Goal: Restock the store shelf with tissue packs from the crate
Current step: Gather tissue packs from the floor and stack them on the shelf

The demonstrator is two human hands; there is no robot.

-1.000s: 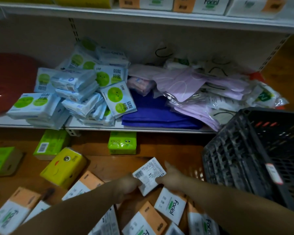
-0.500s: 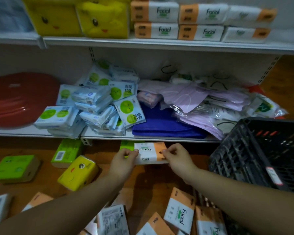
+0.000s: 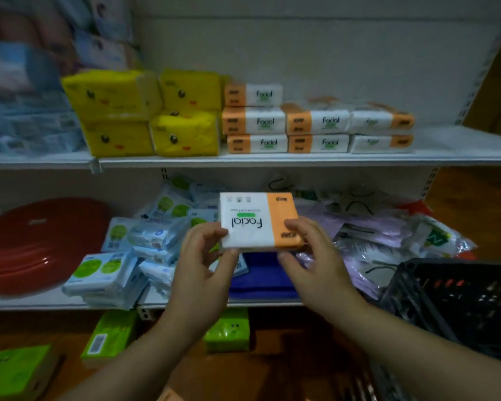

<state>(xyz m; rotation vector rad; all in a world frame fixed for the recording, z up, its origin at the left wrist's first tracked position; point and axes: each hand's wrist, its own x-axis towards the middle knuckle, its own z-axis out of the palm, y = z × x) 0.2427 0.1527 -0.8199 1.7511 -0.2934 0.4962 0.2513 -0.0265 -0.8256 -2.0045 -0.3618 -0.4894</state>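
A white and orange "Facial" tissue pack (image 3: pixel 256 219) is held up in front of the middle shelf, its print upside down. My left hand (image 3: pixel 198 264) pinches its white left end and my right hand (image 3: pixel 313 256) pinches its orange right end. On the upper shelf (image 3: pixel 301 159) stand stacks of the same Facial packs (image 3: pixel 315 127), with yellow face-printed packs (image 3: pixel 145 112) to their left. The black crate (image 3: pixel 451 308) stands at the lower right.
The middle shelf holds a red plastic basin (image 3: pixel 38 244), blue and green wet-wipe packs (image 3: pixel 128 256), a folded blue cloth (image 3: pixel 261 276) and bagged purple items (image 3: pixel 388 235). Green tissue packs (image 3: pixel 110 334) lie on the wooden floor below.
Both hands have lifted the Facial pack from near the floor up to the middle shelf's height, turning its broad face toward me. The view has tilted upward, showing the upper shelf.
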